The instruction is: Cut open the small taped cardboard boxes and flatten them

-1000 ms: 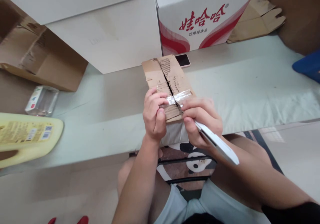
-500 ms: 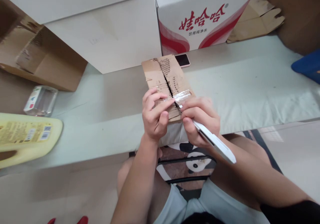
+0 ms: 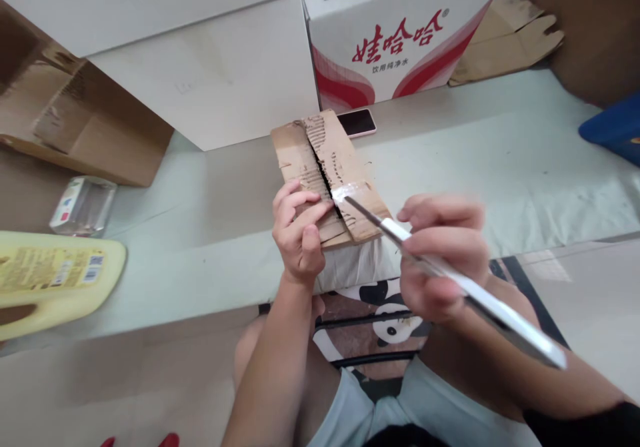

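Note:
A small brown cardboard box (image 3: 350, 167) lies on the pale table edge in front of me, its top seam torn open and a strip of clear tape (image 3: 353, 188) across it. My left hand (image 3: 297, 234) is closed on the box's near left flap, thumb underneath. My right hand (image 3: 443, 254), blurred by motion, grips a white utility knife (image 3: 470, 294). The knife's blade tip points at the tape by the seam, and the handle sticks out toward the lower right.
Behind the box lie a dark phone (image 3: 356, 122), a red-and-white printed carton (image 3: 395, 34) and a plain white carton (image 3: 200, 67). An open brown box (image 3: 75, 114), a clear packet (image 3: 83, 204) and a yellow jug (image 3: 50, 277) sit left. A blue object (image 3: 613, 130) is right.
My right hand has pulled back to the right and toward me with the knife, off the box. The left hand stays on the flap. The view shifted slightly.

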Available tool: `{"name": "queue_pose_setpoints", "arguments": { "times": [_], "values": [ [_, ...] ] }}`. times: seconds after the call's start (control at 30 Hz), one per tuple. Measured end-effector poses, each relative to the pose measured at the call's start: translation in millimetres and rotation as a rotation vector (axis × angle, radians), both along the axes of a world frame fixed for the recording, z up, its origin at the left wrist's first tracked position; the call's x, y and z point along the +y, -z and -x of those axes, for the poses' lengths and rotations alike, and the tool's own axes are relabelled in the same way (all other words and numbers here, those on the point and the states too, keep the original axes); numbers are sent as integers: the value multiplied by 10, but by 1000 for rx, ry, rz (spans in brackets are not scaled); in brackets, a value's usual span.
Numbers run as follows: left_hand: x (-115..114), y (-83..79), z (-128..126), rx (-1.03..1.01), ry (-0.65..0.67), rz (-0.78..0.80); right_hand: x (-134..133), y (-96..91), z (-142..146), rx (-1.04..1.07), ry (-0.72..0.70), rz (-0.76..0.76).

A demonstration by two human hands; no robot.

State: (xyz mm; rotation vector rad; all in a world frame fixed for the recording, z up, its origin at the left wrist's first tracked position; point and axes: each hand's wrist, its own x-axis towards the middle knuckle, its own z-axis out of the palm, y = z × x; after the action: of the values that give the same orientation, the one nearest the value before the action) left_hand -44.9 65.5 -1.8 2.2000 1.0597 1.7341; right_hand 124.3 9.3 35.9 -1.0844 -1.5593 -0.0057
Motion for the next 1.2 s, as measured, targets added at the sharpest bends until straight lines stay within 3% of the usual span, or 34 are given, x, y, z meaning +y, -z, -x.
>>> {"name": "queue_pose_setpoints", "arguments": {
  "times": [0.1,0.23,0.4,0.6,0.77,0.93,1.07,1.2],
  "values": [
    [10,10,2,-11,7,-8,158,100,-121,191,136,-180],
    [67,58,107,-102,-23,20,384,312,-380,-34,251,219],
    [222,156,345,-326,-82,173,454,533,-487,-431,44,707],
    [325,189,483,-589,-161,358,434,540,-367,-552,37,899],
    [355,206,626,-630,-204,546,432,513,-324,-538,-63,903],
    [310,86,686,-738,-61,794,469,575,-298,-359,-178,724],
    [307,9,661,-792,-61,662,516,586,-286,-254,-145,502],
    [334,59,732,-702,-94,635,533,613,-277,-236,-118,437]
  ]
}}
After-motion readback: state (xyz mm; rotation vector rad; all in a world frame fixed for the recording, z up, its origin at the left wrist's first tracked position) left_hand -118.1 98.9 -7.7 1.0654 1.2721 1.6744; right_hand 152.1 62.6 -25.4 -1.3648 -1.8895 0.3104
